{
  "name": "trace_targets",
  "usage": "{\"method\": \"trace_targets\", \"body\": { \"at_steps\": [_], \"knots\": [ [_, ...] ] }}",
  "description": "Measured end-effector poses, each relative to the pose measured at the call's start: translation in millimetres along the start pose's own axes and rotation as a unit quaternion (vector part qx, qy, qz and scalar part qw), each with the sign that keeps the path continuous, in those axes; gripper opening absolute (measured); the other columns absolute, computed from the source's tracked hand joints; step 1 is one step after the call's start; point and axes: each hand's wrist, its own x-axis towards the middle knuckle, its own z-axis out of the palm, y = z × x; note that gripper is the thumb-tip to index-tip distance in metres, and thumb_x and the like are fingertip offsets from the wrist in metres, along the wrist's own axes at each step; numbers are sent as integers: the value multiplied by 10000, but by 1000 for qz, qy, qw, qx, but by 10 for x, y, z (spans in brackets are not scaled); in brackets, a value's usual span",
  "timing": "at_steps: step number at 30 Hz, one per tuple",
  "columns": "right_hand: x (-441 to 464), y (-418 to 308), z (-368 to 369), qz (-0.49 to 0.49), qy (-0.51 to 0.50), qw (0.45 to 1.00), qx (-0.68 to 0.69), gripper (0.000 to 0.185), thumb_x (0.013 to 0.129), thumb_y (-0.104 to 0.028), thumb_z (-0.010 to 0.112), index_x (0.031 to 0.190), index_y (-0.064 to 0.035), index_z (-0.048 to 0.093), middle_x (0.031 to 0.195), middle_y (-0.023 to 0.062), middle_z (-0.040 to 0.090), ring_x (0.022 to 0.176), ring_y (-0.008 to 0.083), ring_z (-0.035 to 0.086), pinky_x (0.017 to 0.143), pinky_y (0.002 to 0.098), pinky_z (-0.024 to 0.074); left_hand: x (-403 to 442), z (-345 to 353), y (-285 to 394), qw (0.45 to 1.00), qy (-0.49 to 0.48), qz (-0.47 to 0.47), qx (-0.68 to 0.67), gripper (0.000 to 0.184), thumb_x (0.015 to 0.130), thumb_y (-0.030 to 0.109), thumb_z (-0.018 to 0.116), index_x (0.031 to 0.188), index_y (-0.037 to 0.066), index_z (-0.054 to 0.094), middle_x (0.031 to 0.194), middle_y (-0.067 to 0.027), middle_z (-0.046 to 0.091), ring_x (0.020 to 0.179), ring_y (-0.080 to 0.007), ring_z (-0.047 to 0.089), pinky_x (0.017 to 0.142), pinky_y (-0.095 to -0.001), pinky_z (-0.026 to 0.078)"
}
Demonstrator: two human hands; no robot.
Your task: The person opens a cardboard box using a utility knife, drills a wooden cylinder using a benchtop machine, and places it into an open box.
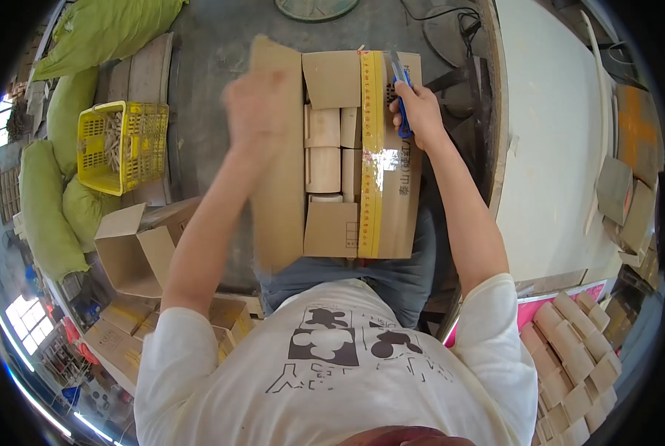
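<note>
In front of my body stands a cardboard box (332, 230) with its left long flap (280, 208) folded outward. Yellow printed tape (372, 134) runs along the right flap. Inside lie several pale wooden pieces (323, 169), partly covered by the short end flaps. My left hand (256, 108) is at the left flap, smeared by motion, so its fingers cannot be read. My right hand (421, 115) is closed on a blue box cutter (404, 111), held over the right flap with its blade pointing away from me.
A yellow basket (140, 149) of small pieces stands at the left, beside green sacks (50, 201). An open cardboard box (128, 249) sits nearer on the left. At the right are a white tabletop (548, 149) and stacked wooden pieces (570, 349).
</note>
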Motion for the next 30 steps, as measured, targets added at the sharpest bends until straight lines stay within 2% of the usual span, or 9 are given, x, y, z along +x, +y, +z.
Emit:
{"method": "trace_targets", "body": {
  "at_steps": [3,6,9,15,18,21,24,27,30],
  "knots": [
    [65,-72,15,-17,-7,999,-31,332,1036,-302,607,1052,27,644,771,69,657,515,130,591,471,318,479,296,-188,582,995,-51,26,-80,121,882,132,610,954,141,707,901,-23,744,970,-226,695,941,-422,438],
    [39,-107,-25,-26,-3,998,-61,333,1027,-300,610,1046,29,650,785,76,670,525,138,606,492,311,484,522,38,957,988,-67,96,-100,106,878,178,639,893,109,718,885,-55,746,906,-237,701,940,-425,434],
    [54,-125,-72,-68,3,992,-105,343,1011,-299,617,1073,37,653,798,90,683,561,158,633,537,322,507,631,28,1095,968,-202,110,-101,164,909,238,650,865,92,710,910,-65,757,887,-251,699,943,-426,430],
    [466,-400,-303,-207,25,916,-344,436,966,-336,632,1265,-19,648,992,180,745,875,304,728,818,423,561,689,-9,1563,961,-258,-49,-83,582,956,262,603,1452,-38,545,1172,-121,763,1027,-287,721,992,-449,433],
    [779,-664,-423,-291,6,819,-495,469,958,-355,625,1340,-84,641,1155,177,743,1081,350,707,957,451,536,727,-87,1577,947,-302,-53,-101,708,988,308,592,1550,-79,402,1290,-130,725,1139,-301,707,997,-442,471],
    [1045,-854,-524,-293,-43,756,-585,490,963,-378,616,1385,-129,638,1270,146,724,1199,353,668,1025,449,517,872,-6,1473,912,-364,-85,-169,863,962,544,619,1541,-59,405,1207,-157,739,1112,-319,715,1003,-529,519],
    [1181,-961,-496,-273,-88,729,-621,497,973,-411,608,1395,-152,650,1311,132,710,1236,340,650,1053,434,510,1129,-235,1384,850,-460,-60,-248,882,942,523,658,1537,-72,394,1190,-183,740,1144,-359,705,986,-505,554],
    [1090,-1121,-347,-251,-113,716,-642,492,984,-435,599,1379,-151,671,1330,132,703,1252,335,641,1069,430,503,1121,-309,1268,665,-537,-160,-494,935,917,497,705,1554,-78,334,1246,-253,693,1133,-403,702,1014,-443,550],
    [1220,-1095,-296,-285,-146,701,-637,483,993,-427,595,1362,-128,682,1329,137,703,1244,334,646,1071,430,501,899,-159,1305,661,-429,-264,-557,979,895,455,734,1588,-51,261,1354,-322,596,1206,-432,660,1077,-448,513]
  ]
}}
